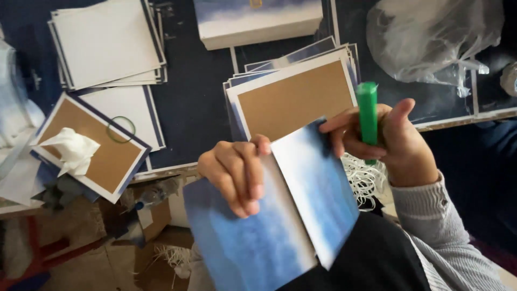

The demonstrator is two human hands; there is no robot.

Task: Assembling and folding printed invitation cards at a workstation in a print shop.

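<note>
My left hand (pixel 236 173) grips the folded edge of a blue and white printed card sheet (pixel 280 215), held above my lap. My right hand (pixel 388 137) holds an upright green glue stick (pixel 368 116), and its fingertips touch the sheet's upper right corner. Just behind the hands lies a stack of cards with a brown panel and white border (pixel 293 97) on the dark table.
A white box (pixel 258 21) sits at the back centre. A stack of white cards (pixel 107 43) lies back left. A brown-panelled card with crumpled tissue (pixel 72 151) and a rubber band (pixel 121 129) sits left. A clear plastic bag (pixel 431 37) lies back right. White strings (pixel 366 180) hang below.
</note>
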